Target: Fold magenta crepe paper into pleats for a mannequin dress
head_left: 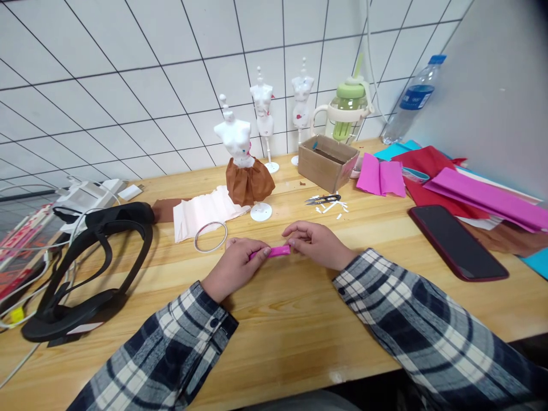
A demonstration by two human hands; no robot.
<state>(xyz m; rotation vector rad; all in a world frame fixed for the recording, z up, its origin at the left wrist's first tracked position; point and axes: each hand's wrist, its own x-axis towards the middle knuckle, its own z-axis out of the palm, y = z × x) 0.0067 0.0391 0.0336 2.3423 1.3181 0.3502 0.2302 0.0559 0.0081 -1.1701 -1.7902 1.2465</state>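
A small folded strip of magenta paper [279, 251] lies low over the wooden table between my hands. My left hand [240, 261] grips its left end, thumb on top. At its right end, my right hand [319, 244] has its fingertips by the strip, index finger stretched out above the thumb; whether it pinches the strip is unclear. Behind my hands stands a white mini dress form [234, 137] wearing a brown gathered skirt [249, 181]. Pale pink crepe paper [205, 212] and a silver ring [210, 237] lie to the left, near my left hand.
Two more dress forms [263, 108] stand by the tiled wall, beside a cardboard box [327, 162] and a green-lidded cup [349, 108]. Thread snips [323, 200] lie before the box. A phone [458, 242] and coloured papers [488, 197] are right; a black headset [89, 279] is left.
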